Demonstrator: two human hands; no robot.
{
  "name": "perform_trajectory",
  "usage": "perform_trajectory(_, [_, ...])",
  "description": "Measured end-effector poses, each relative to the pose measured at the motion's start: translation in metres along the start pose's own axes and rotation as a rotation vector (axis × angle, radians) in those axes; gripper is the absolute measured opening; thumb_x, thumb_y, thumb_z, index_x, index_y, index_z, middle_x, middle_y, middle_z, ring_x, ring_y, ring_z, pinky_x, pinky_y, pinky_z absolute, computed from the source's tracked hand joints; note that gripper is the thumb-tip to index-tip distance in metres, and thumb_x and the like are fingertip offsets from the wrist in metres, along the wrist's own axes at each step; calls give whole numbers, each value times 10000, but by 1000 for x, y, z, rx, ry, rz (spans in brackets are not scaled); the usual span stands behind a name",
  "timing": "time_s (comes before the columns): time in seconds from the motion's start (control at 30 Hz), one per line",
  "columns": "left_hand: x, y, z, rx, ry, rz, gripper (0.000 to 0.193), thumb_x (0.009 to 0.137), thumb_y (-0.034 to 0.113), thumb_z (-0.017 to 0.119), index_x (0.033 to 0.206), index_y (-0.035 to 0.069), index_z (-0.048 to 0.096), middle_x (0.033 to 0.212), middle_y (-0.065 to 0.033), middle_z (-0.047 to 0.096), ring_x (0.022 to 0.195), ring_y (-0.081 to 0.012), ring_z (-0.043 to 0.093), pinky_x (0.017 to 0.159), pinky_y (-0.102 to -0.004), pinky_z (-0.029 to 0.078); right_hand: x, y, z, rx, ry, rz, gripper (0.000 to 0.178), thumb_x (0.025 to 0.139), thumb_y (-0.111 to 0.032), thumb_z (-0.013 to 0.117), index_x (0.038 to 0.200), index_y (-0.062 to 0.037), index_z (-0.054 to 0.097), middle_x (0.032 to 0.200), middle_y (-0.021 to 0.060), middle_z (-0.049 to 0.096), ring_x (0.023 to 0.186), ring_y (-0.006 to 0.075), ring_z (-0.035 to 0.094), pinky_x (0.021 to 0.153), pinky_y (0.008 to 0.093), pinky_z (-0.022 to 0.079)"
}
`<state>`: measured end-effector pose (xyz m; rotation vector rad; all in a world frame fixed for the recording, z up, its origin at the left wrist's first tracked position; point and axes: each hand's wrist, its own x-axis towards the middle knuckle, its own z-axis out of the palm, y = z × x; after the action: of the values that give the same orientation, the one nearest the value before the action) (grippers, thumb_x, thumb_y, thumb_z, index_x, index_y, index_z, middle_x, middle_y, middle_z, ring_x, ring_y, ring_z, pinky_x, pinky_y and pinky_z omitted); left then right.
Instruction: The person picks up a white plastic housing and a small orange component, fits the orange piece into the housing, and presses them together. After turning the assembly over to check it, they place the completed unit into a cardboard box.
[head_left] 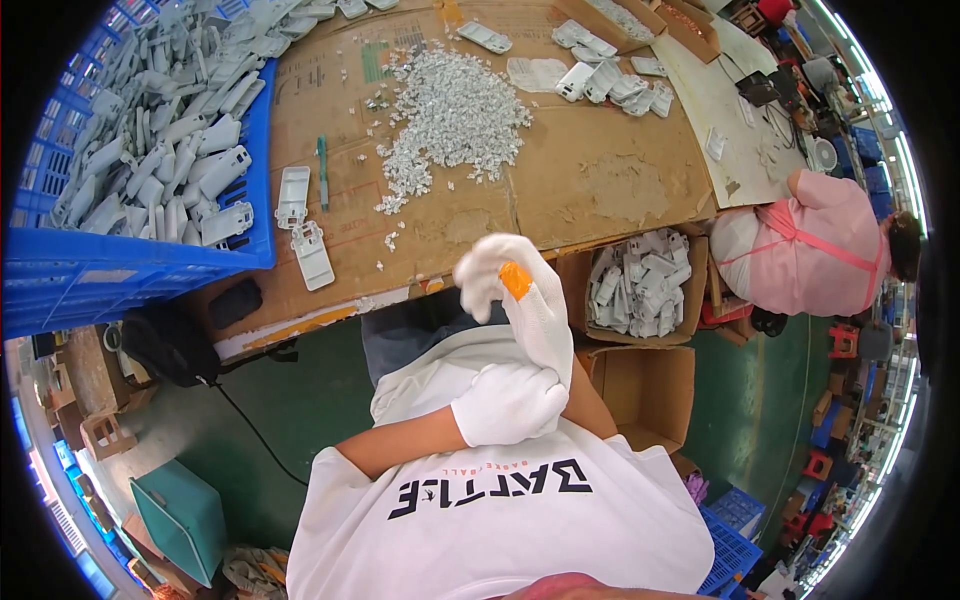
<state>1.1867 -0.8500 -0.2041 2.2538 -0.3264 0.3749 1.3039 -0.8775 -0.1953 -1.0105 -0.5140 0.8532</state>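
Observation:
Both my hands wear white knit gloves. My left hand [510,403] crosses my body and is closed round the cuff of the right glove [545,325], at the wrist. My right hand [505,280] is raised at the table's near edge, its fingers loosely curved and apart with nothing in them. A strip of orange tape [515,280] is on that glove. Beyond it, a heap of small pale plastic pieces [460,110] covers part of the cardboard-topped table [590,170]. To the left lie an opened white plastic casing [310,255] and a green pen [322,172].
A blue crate [140,265] full of white casings stands at the left. A carton [640,285] of white parts sits right, by the table, above an open box [645,390]. More casings [610,85] lie far right. A person in pink [815,245] works at the right.

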Motion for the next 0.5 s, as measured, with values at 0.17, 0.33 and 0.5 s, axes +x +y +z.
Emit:
perform_trajectory(0.17, [-2,-1,1,0,21,14,166,698,156,645,791,71,538,706,-70,561,610,-267,592,502,-387,472,1,1,3,-40,-51,-214,202,993,-29,441,1137,29,570,1064,208,622,736,209,602,679,309,498])
perform_trajectory(0.33, [-4,-1,-1,8,13,15,170,690,162,645,781,73,532,682,-63,556,587,-260,589,488,-383,466,-1,2,0,31,-136,-101,180,984,4,407,817,-51,441,744,62,426,573,93,314,504,245,274])
perform_trajectory(0.5, [-4,-1,-3,38,20,26,173,672,175,652,751,80,531,672,-63,554,575,-252,590,478,-380,465,-3,2,5,81,-30,-27,243,994,-5,394,771,-101,380,678,-3,333,554,73,217,491,243,207])
